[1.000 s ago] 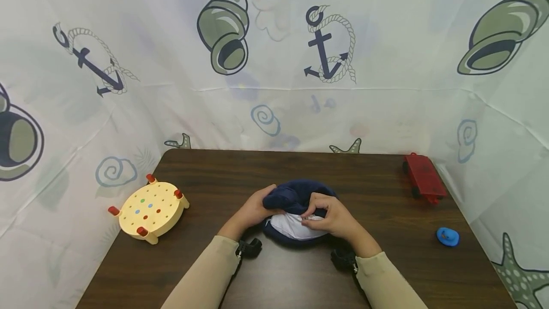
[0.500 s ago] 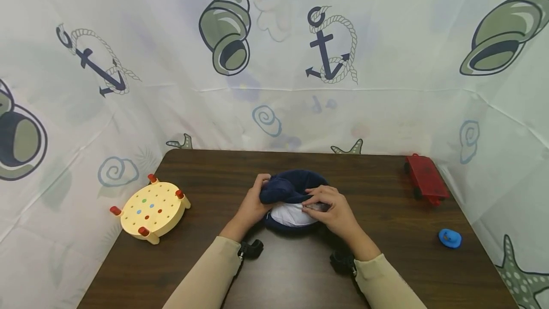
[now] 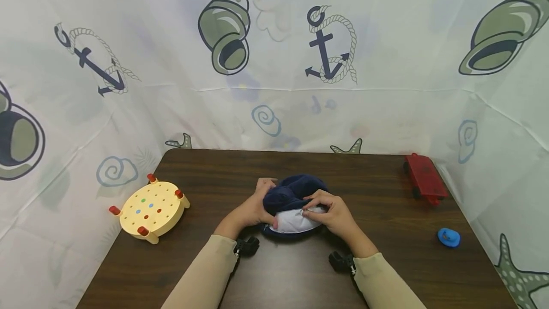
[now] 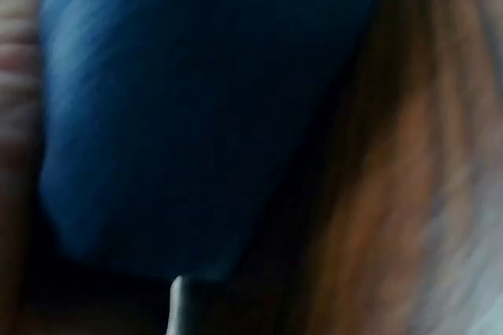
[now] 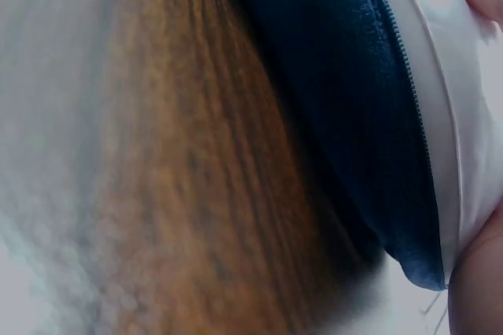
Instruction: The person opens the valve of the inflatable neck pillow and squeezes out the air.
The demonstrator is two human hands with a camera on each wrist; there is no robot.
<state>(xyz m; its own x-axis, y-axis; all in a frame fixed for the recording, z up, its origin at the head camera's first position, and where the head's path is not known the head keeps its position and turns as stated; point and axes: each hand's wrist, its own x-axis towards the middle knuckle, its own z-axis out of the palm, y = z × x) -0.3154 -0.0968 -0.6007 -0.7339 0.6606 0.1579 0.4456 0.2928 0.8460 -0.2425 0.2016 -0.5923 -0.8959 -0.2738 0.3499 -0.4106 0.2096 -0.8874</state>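
A navy, velvety neck pillow (image 3: 296, 189) is at the middle of the table, its zipped cover gaping along the near side. White inner cushion (image 3: 293, 222) shows through the gap. My left hand (image 3: 253, 208) grips the pillow's left end, thumb over the white part. With bent fingers and thumb, my right hand (image 3: 333, 212) pinches the edge of the opening on the right. The zipper teeth (image 5: 405, 60) run beside the white fabric in the right wrist view. Blurred navy cloth (image 4: 189, 115) fills much of the left wrist view.
A round yellow toy stool (image 3: 152, 209) with red-tipped legs lies upside down at the table's left. A red toy cart (image 3: 425, 179) stands at the back right, with a small blue object (image 3: 449, 237) nearer. A printed white cloth (image 3: 274, 61) hangs behind the table.
The pillow shifted away from me, then came slightly back. My left thumb has moved down onto the white cushion. My right hand keeps working at the opening's edge, its fingers slightly shifted.
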